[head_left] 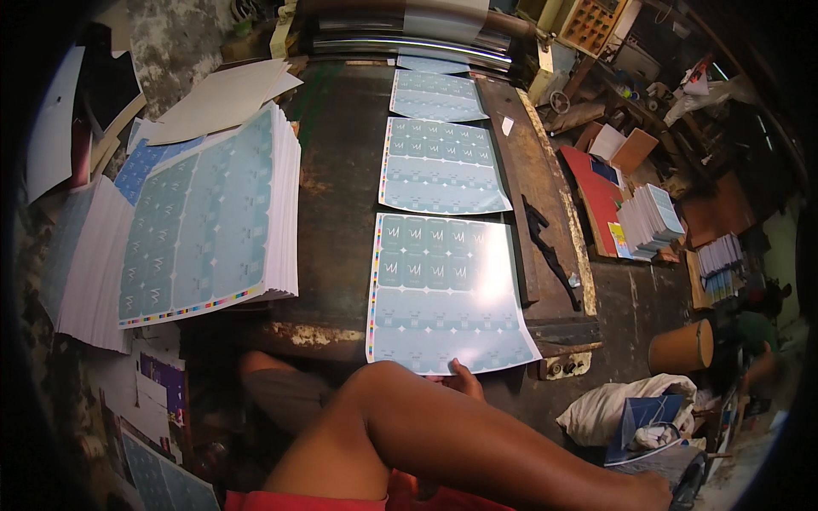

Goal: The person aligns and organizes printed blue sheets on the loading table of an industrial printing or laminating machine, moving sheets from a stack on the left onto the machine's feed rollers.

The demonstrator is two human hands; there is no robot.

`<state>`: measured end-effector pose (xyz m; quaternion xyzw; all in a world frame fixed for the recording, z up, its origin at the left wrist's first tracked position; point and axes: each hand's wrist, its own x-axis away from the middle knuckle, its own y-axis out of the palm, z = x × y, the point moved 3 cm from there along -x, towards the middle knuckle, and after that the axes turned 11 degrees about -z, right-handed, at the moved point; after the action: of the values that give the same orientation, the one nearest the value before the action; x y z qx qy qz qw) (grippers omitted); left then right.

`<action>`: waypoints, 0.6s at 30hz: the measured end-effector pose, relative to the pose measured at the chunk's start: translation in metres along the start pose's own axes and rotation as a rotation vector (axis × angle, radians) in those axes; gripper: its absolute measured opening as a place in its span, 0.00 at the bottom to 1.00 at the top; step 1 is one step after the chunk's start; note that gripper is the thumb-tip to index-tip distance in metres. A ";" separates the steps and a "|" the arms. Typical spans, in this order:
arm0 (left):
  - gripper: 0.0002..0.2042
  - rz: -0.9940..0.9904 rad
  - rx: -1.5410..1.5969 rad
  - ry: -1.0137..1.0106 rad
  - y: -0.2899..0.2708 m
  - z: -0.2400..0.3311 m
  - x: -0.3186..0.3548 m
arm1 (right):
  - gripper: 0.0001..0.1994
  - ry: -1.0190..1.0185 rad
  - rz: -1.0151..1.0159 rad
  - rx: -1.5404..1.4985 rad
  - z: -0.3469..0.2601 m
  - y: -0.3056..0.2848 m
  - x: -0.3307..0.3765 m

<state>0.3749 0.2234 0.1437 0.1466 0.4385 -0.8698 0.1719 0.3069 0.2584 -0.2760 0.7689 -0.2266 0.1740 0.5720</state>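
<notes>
The right hand [464, 383] pinches the nearest printed sheet [439, 311] by its near edge; the left hand is unseen. Uneven pulling could crease that overhanging edge.

We count 4 printed sheets [434, 311] in line on 1 counter [336, 179], plus 1 hand [464, 381]; beyond, we see 1 spoked wheel [559, 102], 1 brown drum [677, 346], 1 pale sack [594, 410].
</notes>
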 end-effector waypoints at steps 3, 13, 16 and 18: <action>0.11 0.056 -0.013 -0.019 0.017 -0.017 -0.007 | 0.24 -0.149 -0.037 0.089 -0.015 0.015 -0.009; 0.17 0.357 0.240 0.059 0.027 0.007 0.133 | 0.16 -0.398 -0.066 0.118 -0.045 0.039 -0.036; 0.14 0.329 0.351 -0.299 0.023 0.023 0.206 | 0.10 -0.438 -0.102 0.031 -0.052 0.044 -0.042; 0.19 0.370 -0.282 -0.883 -0.004 0.054 0.259 | 0.11 -0.439 -0.137 0.046 -0.052 0.065 -0.048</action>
<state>0.1347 0.1377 0.0726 -0.1850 0.4038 -0.7362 0.5105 0.2303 0.2999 -0.2341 0.8148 -0.2889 -0.0314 0.5017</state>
